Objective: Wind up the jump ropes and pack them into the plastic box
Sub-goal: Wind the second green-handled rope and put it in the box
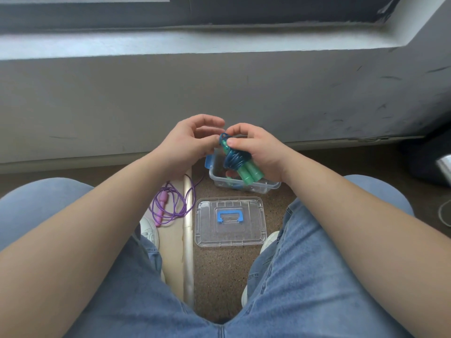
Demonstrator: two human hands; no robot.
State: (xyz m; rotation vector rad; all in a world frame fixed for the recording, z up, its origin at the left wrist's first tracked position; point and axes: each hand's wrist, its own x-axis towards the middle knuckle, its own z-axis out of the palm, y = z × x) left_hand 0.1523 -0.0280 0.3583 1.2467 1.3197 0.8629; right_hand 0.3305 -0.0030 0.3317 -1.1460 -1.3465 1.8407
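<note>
While your right grip [258, 152] clamps the wound blue rope [235, 162] mid-frame, your left grip [188, 140] pinches its end loop. Tuck that under snug so nothing unravels in the plastic box [219, 182].

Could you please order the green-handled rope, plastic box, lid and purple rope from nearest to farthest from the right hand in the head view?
1. green-handled rope, gripped in the right hand.
2. plastic box, just below it.
3. lid, lying nearer the camera.
4. purple rope, far to the left.
</note>
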